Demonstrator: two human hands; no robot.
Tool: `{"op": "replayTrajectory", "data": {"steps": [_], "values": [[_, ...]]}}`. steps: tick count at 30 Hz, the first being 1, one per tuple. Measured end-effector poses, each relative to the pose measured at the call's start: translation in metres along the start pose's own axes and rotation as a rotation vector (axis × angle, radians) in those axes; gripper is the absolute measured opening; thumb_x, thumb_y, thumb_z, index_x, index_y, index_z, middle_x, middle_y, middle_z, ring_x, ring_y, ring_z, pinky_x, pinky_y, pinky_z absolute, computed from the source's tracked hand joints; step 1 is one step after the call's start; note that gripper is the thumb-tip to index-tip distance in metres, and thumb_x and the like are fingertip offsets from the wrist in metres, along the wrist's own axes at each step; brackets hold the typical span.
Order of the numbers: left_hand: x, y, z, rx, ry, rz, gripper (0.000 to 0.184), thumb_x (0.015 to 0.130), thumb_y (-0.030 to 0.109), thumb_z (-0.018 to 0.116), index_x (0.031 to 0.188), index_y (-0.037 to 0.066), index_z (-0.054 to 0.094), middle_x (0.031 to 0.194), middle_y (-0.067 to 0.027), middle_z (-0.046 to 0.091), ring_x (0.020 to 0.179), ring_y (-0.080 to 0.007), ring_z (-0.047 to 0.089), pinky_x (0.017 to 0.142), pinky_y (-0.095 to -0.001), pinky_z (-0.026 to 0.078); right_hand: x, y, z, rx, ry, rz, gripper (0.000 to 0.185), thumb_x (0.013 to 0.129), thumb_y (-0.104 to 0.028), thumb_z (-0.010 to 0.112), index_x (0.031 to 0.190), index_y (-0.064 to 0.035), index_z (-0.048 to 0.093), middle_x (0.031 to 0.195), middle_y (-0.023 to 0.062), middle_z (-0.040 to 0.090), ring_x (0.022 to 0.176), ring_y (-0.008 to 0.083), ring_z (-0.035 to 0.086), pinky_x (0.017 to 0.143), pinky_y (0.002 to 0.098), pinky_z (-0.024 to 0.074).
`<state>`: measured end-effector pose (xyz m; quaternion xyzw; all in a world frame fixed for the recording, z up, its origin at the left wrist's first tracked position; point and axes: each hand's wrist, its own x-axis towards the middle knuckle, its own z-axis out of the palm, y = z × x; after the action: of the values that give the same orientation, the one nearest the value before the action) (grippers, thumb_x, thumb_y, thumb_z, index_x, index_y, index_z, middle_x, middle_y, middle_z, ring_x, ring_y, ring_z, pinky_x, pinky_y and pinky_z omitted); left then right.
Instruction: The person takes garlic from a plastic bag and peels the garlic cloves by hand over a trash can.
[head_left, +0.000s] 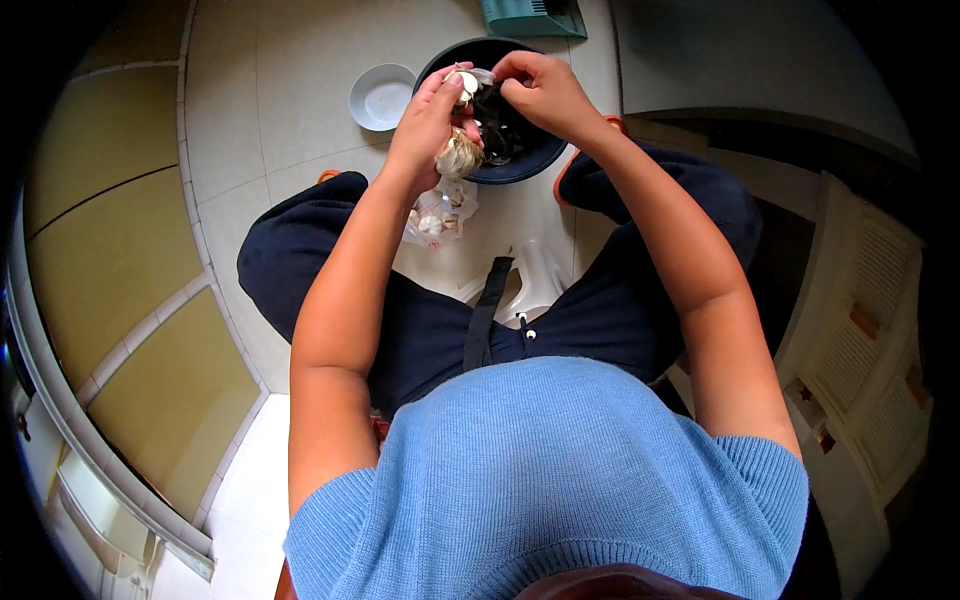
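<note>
My left hand (426,125) is closed around garlic: a whitish clove (467,88) shows at its fingertips and a bulb with dry roots (460,156) sits lower against the palm. My right hand (545,92) is closed in a pinch beside the clove, at the end of a pale piece of skin (482,75). Both hands are over a dark round basin (545,160) that holds dark material and pale scraps. Below my left hand, a clear plastic bag (448,212) with garlic bulbs lies on the floor.
A white bowl (383,97) stands on the tiled floor left of the basin. A teal dustpan (535,18) lies beyond it. My knees flank the work area. Cabinets (110,240) are at the left, and a white stool edge (540,280) shows between my legs.
</note>
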<state>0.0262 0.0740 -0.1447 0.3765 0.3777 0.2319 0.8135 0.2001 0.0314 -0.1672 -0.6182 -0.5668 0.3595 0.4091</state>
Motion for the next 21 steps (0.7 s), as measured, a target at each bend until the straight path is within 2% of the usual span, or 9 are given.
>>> {"op": "replayTrajectory", "data": {"steps": [2,4,7,9,10,12,16,18,21], "values": [[0.001,-0.001,-0.001,0.008,0.007,0.002,0.037,0.097,0.028,0.042,0.125,0.005,0.045,0.083,-0.0043,0.052,0.053,-0.0114,0.053,0.050,-0.0264,0.049,-0.003,-0.011,0.000,0.076,0.015,-0.045,0.015,0.082,-0.012,0.059,0.090,0.0009,0.063,0.077,0.0036,0.063,0.067,0.0067,0.054,0.062,0.0209,0.0449],[0.003,-0.002,-0.002,-0.005,0.029,-0.004,0.033,0.096,0.029,0.044,0.118,0.006,0.049,0.081,-0.0053,0.053,0.051,-0.0115,0.053,0.047,-0.0260,0.048,-0.003,-0.018,0.003,0.152,0.029,-0.090,0.016,0.083,-0.014,0.061,0.091,0.0007,0.063,0.078,0.0021,0.062,0.068,0.0052,0.053,0.062,0.0195,0.0442],[0.002,-0.003,0.000,0.028,0.009,0.027,0.034,0.096,0.029,0.044,0.119,0.005,0.050,0.086,-0.0049,0.056,0.051,-0.0106,0.052,0.047,-0.0243,0.047,-0.004,-0.021,0.008,0.171,0.071,-0.115,0.025,0.077,-0.021,0.071,0.089,0.0003,0.063,0.076,0.0051,0.063,0.066,0.0086,0.056,0.062,0.0220,0.0457],[0.002,-0.004,0.002,0.059,-0.008,0.051,0.035,0.096,0.028,0.043,0.121,0.004,0.049,0.088,-0.0046,0.057,0.052,-0.0100,0.052,0.047,-0.0235,0.047,-0.005,-0.020,0.009,0.337,-0.024,0.149,0.031,0.077,-0.026,0.073,0.091,-0.0004,0.063,0.077,0.0025,0.062,0.066,0.0071,0.054,0.060,0.0199,0.0436],[0.001,-0.005,0.002,0.087,-0.022,0.077,0.036,0.097,0.027,0.042,0.122,0.004,0.048,0.090,-0.0044,0.058,0.052,-0.0094,0.052,0.047,-0.0227,0.046,-0.006,-0.019,0.009,0.338,-0.023,0.150,0.031,0.077,-0.026,0.073,0.091,-0.0004,0.063,0.077,0.0025,0.062,0.066,0.0071,0.054,0.060,0.0199,0.0436],[0.000,-0.004,0.004,0.097,-0.034,0.094,0.036,0.097,0.027,0.043,0.124,0.004,0.047,0.090,-0.0043,0.058,0.053,-0.0090,0.052,0.047,-0.0223,0.046,-0.007,-0.017,0.008,0.593,-0.147,0.304,0.029,0.078,-0.024,0.072,0.095,-0.0029,0.063,0.080,0.0001,0.062,0.067,0.0052,0.053,0.059,0.0188,0.0416],[-0.002,-0.003,0.004,0.144,-0.050,0.090,0.037,0.096,0.025,0.044,0.127,0.004,0.047,0.089,-0.0036,0.058,0.053,-0.0086,0.052,0.047,-0.0214,0.046,-0.007,-0.015,0.005,0.609,-0.201,0.300,0.029,0.078,-0.024,0.072,0.097,-0.0049,0.062,0.081,-0.0011,0.060,0.067,0.0042,0.051,0.058,0.0184,0.0403],[-0.002,-0.003,0.004,0.135,-0.051,0.093,0.037,0.096,0.025,0.044,0.126,0.004,0.048,0.088,-0.0035,0.058,0.053,-0.0087,0.052,0.047,-0.0214,0.046,-0.005,-0.014,0.003,0.604,-0.268,0.262,0.026,0.084,-0.022,0.067,0.102,-0.0049,0.059,0.079,-0.0032,0.056,0.065,0.0023,0.046,0.055,0.0160,0.0358],[-0.003,-0.002,0.004,0.113,-0.058,0.092,0.037,0.096,0.025,0.044,0.127,0.003,0.048,0.087,-0.0038,0.058,0.054,-0.0091,0.052,0.047,-0.0214,0.045,-0.007,-0.016,0.003,0.710,-0.290,0.259,0.023,0.087,-0.021,0.062,0.103,-0.0051,0.059,0.080,-0.0040,0.056,0.067,0.0019,0.046,0.056,0.0156,0.0360]]}}
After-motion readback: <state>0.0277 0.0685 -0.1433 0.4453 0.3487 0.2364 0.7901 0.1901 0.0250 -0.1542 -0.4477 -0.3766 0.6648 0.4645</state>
